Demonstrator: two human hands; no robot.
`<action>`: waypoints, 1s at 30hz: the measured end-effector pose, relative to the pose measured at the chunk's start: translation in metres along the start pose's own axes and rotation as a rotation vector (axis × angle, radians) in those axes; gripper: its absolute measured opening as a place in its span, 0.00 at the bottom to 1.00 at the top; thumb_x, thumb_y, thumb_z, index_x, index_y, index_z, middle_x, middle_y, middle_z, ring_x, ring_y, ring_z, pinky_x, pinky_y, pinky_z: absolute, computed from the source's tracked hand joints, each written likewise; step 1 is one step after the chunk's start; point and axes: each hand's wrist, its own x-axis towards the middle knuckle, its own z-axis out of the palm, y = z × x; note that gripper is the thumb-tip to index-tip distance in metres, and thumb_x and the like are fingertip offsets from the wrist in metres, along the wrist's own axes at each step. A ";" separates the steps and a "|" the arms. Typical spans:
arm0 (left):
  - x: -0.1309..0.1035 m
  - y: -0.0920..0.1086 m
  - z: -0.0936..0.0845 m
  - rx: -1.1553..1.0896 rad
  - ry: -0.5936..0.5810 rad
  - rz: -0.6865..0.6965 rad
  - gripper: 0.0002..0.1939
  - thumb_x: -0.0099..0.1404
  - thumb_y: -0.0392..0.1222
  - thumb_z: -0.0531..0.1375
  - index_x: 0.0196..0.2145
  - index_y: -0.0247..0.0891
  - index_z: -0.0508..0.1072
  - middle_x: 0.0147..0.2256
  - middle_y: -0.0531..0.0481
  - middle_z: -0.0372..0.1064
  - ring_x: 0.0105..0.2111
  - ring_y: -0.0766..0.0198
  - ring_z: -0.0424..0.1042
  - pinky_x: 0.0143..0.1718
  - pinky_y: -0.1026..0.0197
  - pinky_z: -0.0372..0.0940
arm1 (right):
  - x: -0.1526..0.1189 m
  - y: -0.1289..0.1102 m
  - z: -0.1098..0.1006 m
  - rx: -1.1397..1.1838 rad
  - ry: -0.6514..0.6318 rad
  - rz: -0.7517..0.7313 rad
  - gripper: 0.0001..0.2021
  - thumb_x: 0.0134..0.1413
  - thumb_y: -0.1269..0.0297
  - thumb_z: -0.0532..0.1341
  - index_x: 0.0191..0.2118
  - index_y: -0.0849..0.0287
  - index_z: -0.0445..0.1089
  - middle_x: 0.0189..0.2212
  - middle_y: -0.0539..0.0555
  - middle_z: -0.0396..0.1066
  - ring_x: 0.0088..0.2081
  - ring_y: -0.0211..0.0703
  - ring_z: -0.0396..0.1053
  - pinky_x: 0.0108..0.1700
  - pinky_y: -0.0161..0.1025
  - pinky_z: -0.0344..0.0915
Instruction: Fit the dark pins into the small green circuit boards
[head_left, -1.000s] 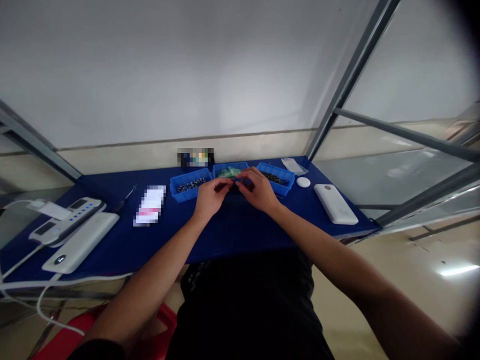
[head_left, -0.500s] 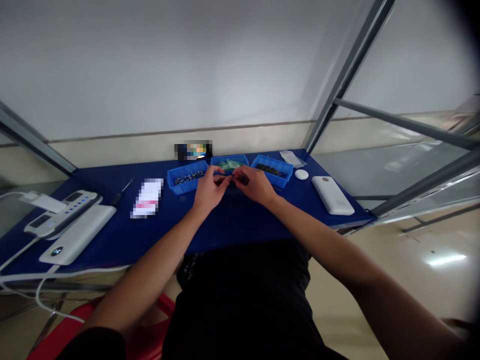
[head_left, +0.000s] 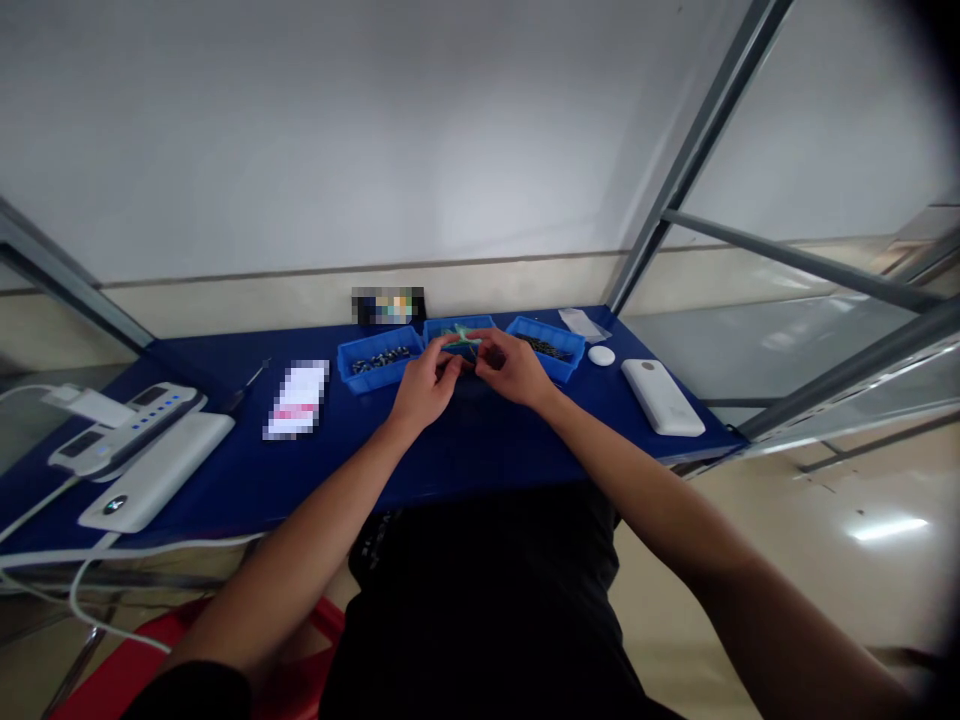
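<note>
My left hand (head_left: 429, 385) is in front of the bins, fingers bent in a pinch and turned toward the other hand. My right hand (head_left: 517, 368) faces it, thumb and fingers drawn together. A small thin piece shows between the fingertips, too small to name. Right behind them is the middle blue bin (head_left: 439, 327) with light green pieces (head_left: 465, 333), partly covered by my fingers. By my left hand stands a blue bin (head_left: 356, 383) of small shiny metal parts (head_left: 381, 359). Next to my right hand is another blue bin (head_left: 574, 362) of thin dark pieces (head_left: 546, 346).
On the blue table (head_left: 360, 465) lie a phone with a blurred screen (head_left: 298, 400), a screwdriver-like tool (head_left: 251, 383), white power banks (head_left: 161, 470) (head_left: 662, 397), a round white disc (head_left: 601, 356) and a clear bag (head_left: 583, 324). Grey metal posts (head_left: 694, 155) flank the table.
My hands have come slightly apart at the fingertips, and my right fingers reach over the middle bin's front. More of the light green shows between them. The view has shifted slightly.
</note>
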 end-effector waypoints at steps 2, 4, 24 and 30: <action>0.001 -0.002 0.002 -0.070 -0.024 -0.040 0.18 0.77 0.46 0.57 0.60 0.43 0.72 0.39 0.46 0.83 0.36 0.56 0.82 0.41 0.53 0.77 | 0.001 -0.001 -0.001 0.006 0.039 0.013 0.17 0.56 0.70 0.62 0.51 0.55 0.74 0.34 0.51 0.75 0.31 0.39 0.71 0.35 0.36 0.70; 0.001 -0.003 0.003 -0.115 -0.051 -0.063 0.17 0.77 0.48 0.57 0.59 0.42 0.75 0.39 0.46 0.83 0.34 0.56 0.82 0.39 0.53 0.78 | 0.001 -0.001 -0.001 0.018 0.062 0.033 0.13 0.56 0.69 0.63 0.47 0.56 0.75 0.34 0.51 0.76 0.32 0.40 0.73 0.35 0.37 0.71; 0.003 -0.017 0.004 -0.295 0.058 -0.092 0.10 0.66 0.47 0.69 0.38 0.41 0.75 0.42 0.45 0.82 0.43 0.54 0.83 0.51 0.46 0.77 | -0.003 -0.003 -0.014 -0.034 0.051 -0.092 0.07 0.67 0.64 0.62 0.47 0.54 0.76 0.43 0.56 0.76 0.40 0.44 0.76 0.38 0.41 0.75; 0.002 -0.012 0.003 -0.229 0.072 -0.059 0.10 0.65 0.46 0.70 0.37 0.42 0.74 0.41 0.46 0.82 0.43 0.55 0.83 0.50 0.48 0.76 | -0.003 -0.003 -0.012 -0.022 0.021 -0.072 0.06 0.66 0.63 0.63 0.44 0.53 0.77 0.41 0.54 0.79 0.40 0.43 0.76 0.42 0.42 0.76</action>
